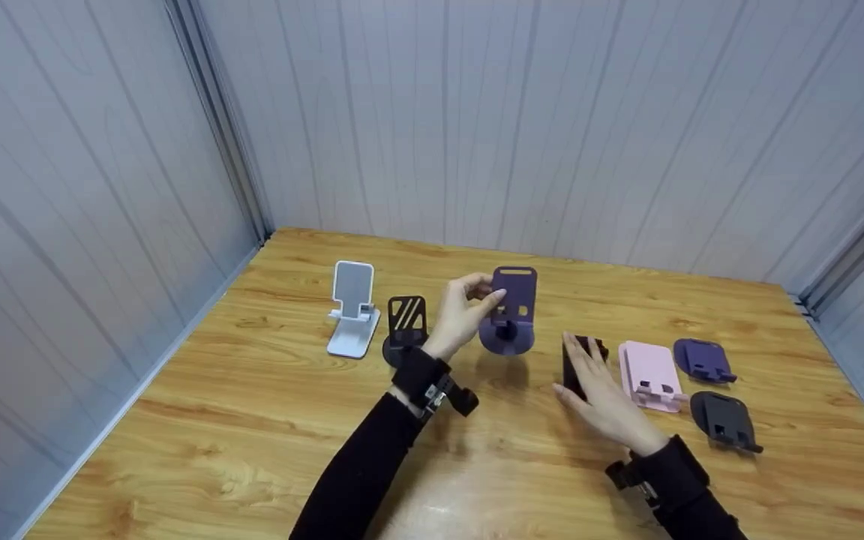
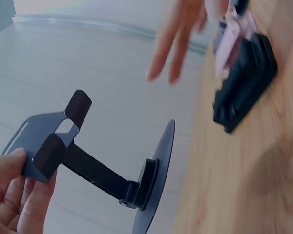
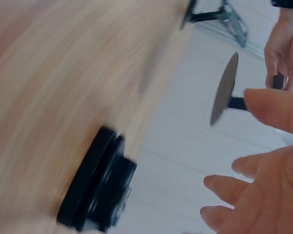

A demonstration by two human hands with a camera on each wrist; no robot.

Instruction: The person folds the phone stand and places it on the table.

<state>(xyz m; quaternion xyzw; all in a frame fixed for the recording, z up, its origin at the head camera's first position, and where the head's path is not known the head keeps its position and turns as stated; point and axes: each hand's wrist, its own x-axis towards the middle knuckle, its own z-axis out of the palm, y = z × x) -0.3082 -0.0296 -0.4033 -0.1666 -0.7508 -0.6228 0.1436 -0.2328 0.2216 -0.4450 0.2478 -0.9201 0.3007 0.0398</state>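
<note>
Walls (image 1: pixel 477 112): pale, streaked panels, behind and at both sides.
Worktop (image 1: pixel 252 420): wood-grained, phone stands spread across it.
Right hand (image 1: pixel 604 397): fingers spread, holding nothing, just above the black block-like stand (image 1: pixel 571 371).
Left hand (image 1: pixel 460 319): thumb and fingers pinching the raised purple stand (image 1: pixel 520 292) by its upper plate.
Raised purple stand: unfolded, round base lifted off the worktop, between the two black stands from where I watch.
White stand (image 1: pixel 355 300): unfolded, upright, farthest left.
Slotted black stand (image 1: pixel 406 339): unfolded, near the left wrist.
Pink stand (image 1: pixel 648 367): folded, near the right hand.
Far right: folded purple stand (image 1: pixel 705 358); folded dark grey stand (image 1: pixel 727 418), nearer the person.
</note>
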